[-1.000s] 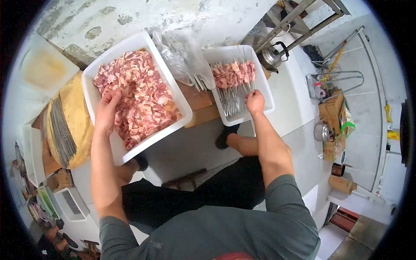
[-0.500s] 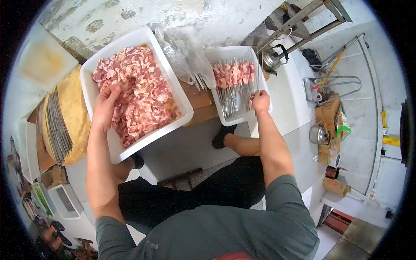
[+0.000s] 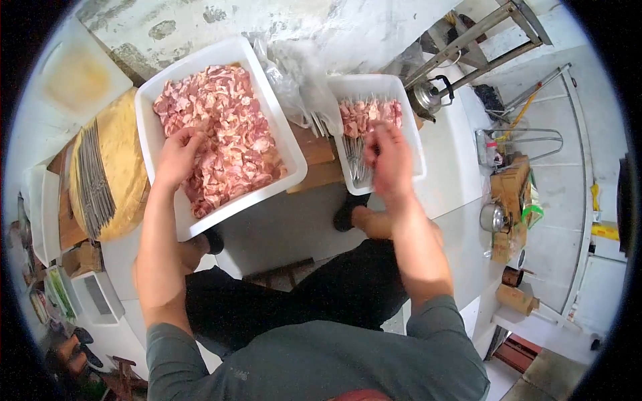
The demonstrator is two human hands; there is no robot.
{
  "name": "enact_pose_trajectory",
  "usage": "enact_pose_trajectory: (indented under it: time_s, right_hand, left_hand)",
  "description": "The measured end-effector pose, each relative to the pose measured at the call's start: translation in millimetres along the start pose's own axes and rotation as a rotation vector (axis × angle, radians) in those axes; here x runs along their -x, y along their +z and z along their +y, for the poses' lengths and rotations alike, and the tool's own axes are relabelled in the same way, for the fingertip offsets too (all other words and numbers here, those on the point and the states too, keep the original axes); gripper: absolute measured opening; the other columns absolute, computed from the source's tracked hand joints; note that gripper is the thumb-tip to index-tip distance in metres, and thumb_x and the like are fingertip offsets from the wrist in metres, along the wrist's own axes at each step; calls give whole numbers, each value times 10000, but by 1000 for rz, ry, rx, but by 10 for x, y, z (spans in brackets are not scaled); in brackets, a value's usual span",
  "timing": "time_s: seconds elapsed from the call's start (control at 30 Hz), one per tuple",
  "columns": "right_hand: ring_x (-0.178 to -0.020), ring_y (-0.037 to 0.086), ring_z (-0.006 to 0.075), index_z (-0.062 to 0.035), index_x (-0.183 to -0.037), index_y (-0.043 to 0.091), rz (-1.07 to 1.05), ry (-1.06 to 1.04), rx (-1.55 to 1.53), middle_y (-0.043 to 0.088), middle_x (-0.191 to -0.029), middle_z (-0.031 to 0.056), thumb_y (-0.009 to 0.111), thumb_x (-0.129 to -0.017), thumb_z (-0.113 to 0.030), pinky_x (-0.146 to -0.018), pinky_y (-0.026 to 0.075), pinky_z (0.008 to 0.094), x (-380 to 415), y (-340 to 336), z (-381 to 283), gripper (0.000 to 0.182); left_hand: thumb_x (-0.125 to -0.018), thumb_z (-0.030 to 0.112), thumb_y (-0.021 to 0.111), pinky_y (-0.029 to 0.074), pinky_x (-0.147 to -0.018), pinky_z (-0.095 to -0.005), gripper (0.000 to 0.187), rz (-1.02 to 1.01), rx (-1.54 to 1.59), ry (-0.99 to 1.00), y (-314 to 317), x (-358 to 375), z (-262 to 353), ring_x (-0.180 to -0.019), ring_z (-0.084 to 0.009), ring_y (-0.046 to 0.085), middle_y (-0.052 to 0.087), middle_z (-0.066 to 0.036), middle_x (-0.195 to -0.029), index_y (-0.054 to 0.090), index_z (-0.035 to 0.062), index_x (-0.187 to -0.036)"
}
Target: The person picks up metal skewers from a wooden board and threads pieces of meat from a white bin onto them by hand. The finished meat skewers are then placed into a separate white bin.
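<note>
My left hand (image 3: 177,155) is at the left part of the raw meat pieces (image 3: 231,134) that fill a large white tub (image 3: 294,160). Its thumb and fingers are pressed together over the meat; what they pinch, if anything, is too small to tell. Above a smaller white tray (image 3: 416,150) hangs my right hand (image 3: 391,160), blurred, its fingers curled; nothing can be made out in it. Skewers with meat (image 3: 354,115) lie in that tray, their metal ends toward me, partly hidden by my right hand.
Bare metal skewers (image 3: 93,184) lie on a round yellowish board (image 3: 124,167) at the left. A clear plastic bag (image 3: 294,80) sits between tub and tray. Beyond the tray stand a kettle (image 3: 425,100) and a metal frame (image 3: 468,40). Boxes (image 3: 511,190) are at the right.
My right hand has moved from the tray's right edge leftward over the tray, now blurred. My left hand has stayed at the meat. The whole view has shifted slightly.
</note>
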State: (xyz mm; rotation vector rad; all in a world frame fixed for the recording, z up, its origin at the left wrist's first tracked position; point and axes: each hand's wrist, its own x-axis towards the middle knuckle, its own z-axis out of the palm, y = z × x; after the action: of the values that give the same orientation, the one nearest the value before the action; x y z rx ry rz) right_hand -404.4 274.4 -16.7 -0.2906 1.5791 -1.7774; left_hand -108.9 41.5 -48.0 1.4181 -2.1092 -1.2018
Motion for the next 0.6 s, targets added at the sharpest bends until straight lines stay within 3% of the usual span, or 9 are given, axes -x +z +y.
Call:
enact_pose_trajectory:
  time_s: [0.13, 0.17, 0.27, 0.3, 0.4, 0.43, 0.5, 0.6]
  right_hand:
    - [-646, 519, 94, -35, -1068, 556, -216, 100, 96, 576, -765, 16, 520, -974, -149, -537, 429, 244, 272, 337, 597, 152]
    - [-659, 533, 97, -25, -1072, 552, -271, 113, 119, 584, -770, 23, 519, -976, -149, -556, 444, 250, 318, 410, 707, 161]
    - [-677, 550, 99, -9, -1074, 552, -423, 225, 71, 594, -773, 32, 523, -975, -148, -598, 465, 257, 392, 590, 733, 173]
    - [-679, 552, 98, -6, -1073, 553, -473, 273, 38, 596, -773, 34, 526, -974, -147, -609, 467, 259, 393, 635, 682, 174]
    - [-670, 550, 104, 3, -1048, 563, -474, 190, 113, 597, -762, 33, 525, -974, -146, -614, 467, 268, 340, 687, 614, 171]
    - [-670, 555, 105, 6, -1044, 567, -438, 147, 149, 602, -760, 35, 531, -969, -144, -611, 469, 273, 302, 662, 613, 171]
    - [-677, 569, 107, 8, -1039, 577, -387, 93, 280, 616, -764, 36, 546, -957, -139, -611, 474, 275, 172, 632, 572, 171]
    - [-638, 530, 74, -25, -1041, 588, -323, 59, 105, 598, -759, 4, 545, -961, -135, -562, 439, 227, 96, 578, 441, 143]
  left_hand:
    - [-920, 236, 608, 503, -804, -355, 309, -51, -265, 88, 108, -121, -198, -903, -273, 669, 695, -175, -939, 647, -13, -1099]
    - [-886, 225, 638, 499, -851, -380, 339, -55, -341, 68, 129, -72, -91, -992, -331, 655, 676, -225, -1003, 633, -16, -1124]
    - [-829, 193, 691, 499, -866, -391, 379, -200, -434, 195, 255, -112, -264, -988, -338, 652, 667, -229, -1046, 626, -28, -1129]
    - [-756, 164, 734, 466, -953, -403, 525, -321, -459, 125, 269, -84, -94, -1138, -343, 583, 598, -237, -1219, 580, -27, -1220]
    - [-706, 146, 757, 402, -1047, -400, 683, -326, -678, 359, 409, -13, -236, -1289, -342, 457, 499, -219, -1363, 506, -20, -1320]
    - [-686, 146, 760, 347, -1101, -390, 769, -434, -611, 261, 398, -40, -225, -1373, -338, 343, 424, -203, -1432, 452, -14, -1373]
    - [-714, 141, 746, 392, -1058, -399, 697, -414, -600, 260, 371, -42, -214, -1301, -346, 432, 471, -175, -1393, 491, 30, -1352]
    - [-745, 135, 725, 441, -989, -415, 559, -395, -568, 283, 375, -125, -239, -1183, -351, 522, 540, -139, -1296, 565, 71, -1277]
